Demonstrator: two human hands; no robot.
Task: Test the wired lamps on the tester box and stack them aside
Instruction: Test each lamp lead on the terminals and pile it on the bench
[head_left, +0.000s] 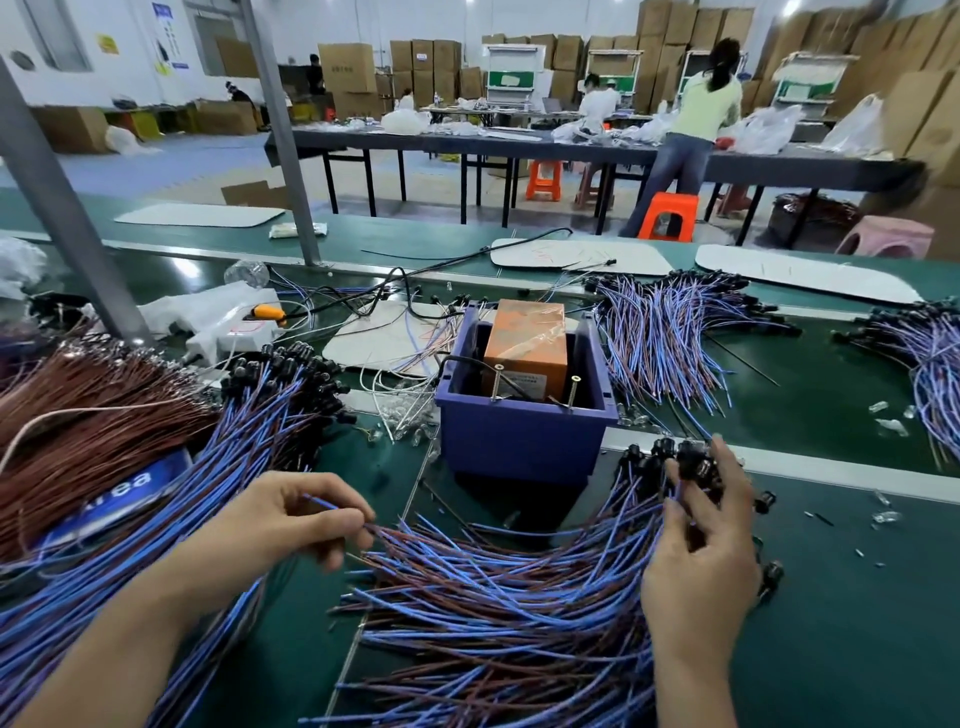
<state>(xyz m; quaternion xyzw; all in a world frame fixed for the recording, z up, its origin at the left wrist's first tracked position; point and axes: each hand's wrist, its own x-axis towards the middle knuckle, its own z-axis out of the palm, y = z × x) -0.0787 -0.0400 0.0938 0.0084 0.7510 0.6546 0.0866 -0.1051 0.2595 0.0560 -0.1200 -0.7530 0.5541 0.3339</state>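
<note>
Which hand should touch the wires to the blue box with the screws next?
Probably the left hand: it pinches the wire ends, which would go on the screws of the tester box. The right hand grips the lamp head, so it only holds the lamp.

Head-worn view, forward and down

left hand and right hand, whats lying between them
In the head view, a fanned bundle of blue and brown lamp wires spans between left hand and right hand.
</note>
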